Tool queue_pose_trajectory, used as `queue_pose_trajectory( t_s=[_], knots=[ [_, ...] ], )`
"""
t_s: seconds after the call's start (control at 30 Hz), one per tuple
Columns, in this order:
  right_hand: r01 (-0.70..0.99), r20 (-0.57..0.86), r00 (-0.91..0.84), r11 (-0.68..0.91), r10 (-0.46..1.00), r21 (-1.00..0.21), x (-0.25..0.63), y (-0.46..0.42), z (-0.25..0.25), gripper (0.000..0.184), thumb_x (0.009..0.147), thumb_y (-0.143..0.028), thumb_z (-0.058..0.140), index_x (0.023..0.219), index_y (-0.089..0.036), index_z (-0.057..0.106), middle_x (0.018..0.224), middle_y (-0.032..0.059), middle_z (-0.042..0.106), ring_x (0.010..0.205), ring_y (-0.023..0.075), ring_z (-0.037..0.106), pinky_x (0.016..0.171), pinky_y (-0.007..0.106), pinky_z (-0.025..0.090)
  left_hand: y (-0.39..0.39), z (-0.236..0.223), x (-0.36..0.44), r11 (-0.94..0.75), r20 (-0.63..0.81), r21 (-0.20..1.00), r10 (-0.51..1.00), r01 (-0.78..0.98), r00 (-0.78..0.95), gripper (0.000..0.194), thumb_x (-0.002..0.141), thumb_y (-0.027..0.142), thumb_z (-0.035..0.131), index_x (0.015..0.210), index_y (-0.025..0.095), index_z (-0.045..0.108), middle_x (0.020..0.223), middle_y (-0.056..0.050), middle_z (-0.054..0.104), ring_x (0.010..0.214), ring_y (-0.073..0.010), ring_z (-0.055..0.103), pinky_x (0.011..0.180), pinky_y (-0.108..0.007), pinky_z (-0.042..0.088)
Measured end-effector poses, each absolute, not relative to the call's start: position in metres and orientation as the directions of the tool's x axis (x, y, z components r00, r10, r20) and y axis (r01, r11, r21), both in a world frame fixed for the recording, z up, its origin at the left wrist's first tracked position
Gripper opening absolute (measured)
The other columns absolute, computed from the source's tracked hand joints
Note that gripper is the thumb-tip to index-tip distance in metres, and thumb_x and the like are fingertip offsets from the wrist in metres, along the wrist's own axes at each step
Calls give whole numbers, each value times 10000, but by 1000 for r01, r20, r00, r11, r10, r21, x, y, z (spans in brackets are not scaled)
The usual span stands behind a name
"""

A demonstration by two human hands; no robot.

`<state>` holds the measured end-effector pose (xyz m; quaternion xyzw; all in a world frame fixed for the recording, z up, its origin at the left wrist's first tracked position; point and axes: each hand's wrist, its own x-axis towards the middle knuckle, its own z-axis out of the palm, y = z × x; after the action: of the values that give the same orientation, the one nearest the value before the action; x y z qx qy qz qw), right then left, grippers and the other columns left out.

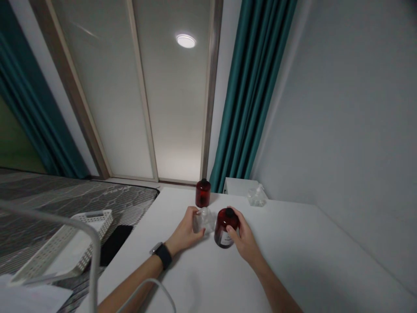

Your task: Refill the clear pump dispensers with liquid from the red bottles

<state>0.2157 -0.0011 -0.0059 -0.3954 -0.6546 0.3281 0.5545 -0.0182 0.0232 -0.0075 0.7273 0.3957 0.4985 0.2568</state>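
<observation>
My right hand (243, 237) is closed around a dark red bottle (222, 224) with a black cap and a white label, tilted slightly above the white table (293, 243). Just left of it, my left hand (189, 230) grips a clear, crumpled plastic piece (204, 221), thumb and fingers on either side. Whether that is a bag or a wrapper I cannot tell. A second dark red bottle (203, 193) with a black cap stands upright behind my left hand. A watch with a dark band (163, 255) is on my left wrist.
Another clear plastic bundle (256, 196) lies at the table's back edge, before a white cabinet (240, 186). To the left is a white perforated basket (48, 254). A white curved tube (94, 261) crosses the left foreground, and a thin cable (146, 281) passes near my left forearm.
</observation>
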Motion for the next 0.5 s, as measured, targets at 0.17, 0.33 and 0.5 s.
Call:
queue_pose_trajectory(
  t_s=[0.17,0.33,0.5],
  knots=[
    [136,445,-118,459,887,-878,220,1,-6,521,906,-399,600,1386,-238,482,1417,106,552,1339,291,499,1162,482,352,23,-3,-24,-592,551,693,803,410,228,625,782,262,682,1350,206,427,1280,-144,539,1224,-292,534,1080,-507,423],
    [136,432,-125,447,893,-884,219,1,-9,562,917,-422,589,1430,-251,434,1466,92,506,1380,275,451,1191,477,297,18,36,-12,-692,644,529,704,491,298,391,894,282,554,1278,210,551,1242,-134,578,1208,-302,500,1060,-498,407],
    [79,424,-162,440,891,-895,221,-2,-9,531,982,-424,463,1491,-294,387,1571,26,397,1467,235,329,1228,452,211,19,77,15,-767,602,482,642,425,476,304,914,275,569,1208,259,644,1109,-82,663,1083,-269,559,990,-430,453]
  ],
)
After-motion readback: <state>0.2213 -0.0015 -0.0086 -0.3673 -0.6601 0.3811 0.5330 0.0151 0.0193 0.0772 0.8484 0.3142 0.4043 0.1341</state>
